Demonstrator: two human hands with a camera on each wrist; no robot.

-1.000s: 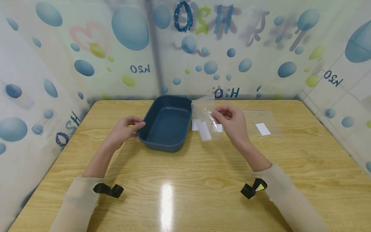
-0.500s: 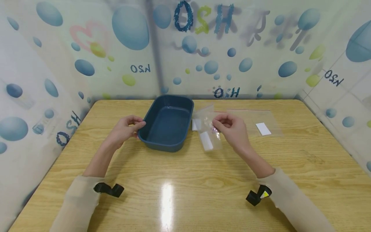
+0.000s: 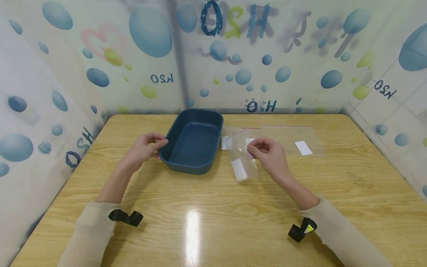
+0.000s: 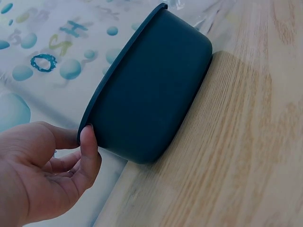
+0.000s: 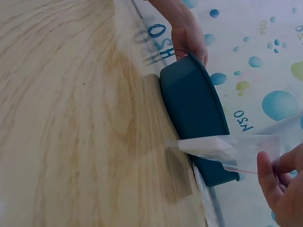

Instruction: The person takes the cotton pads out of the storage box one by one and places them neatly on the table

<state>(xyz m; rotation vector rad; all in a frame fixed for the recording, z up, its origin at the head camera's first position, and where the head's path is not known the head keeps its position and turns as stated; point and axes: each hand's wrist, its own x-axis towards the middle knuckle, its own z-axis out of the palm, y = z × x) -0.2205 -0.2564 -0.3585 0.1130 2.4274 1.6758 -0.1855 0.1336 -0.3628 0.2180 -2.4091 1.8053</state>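
Note:
My left hand pinches the left rim of a dark blue plastic basin; in the left wrist view its thumb and fingers meet at the rim. The basin stands on the wooden table, and nothing shows inside it. To its right, my right hand pinches a small clear zip bag with a white block in its lower end. The right wrist view shows the bag held above the tabletop, in front of the basin.
Behind the held bag, flat clear bags with white pieces lie beside the basin. Further right lies a larger clear bag with a red seal line and a white rectangle. A patterned curtain borders the table's back edge.
My right hand has moved down and toward me with the zip bag, whose block now hangs lower and nearer the front. My left hand has stayed on the basin's rim.

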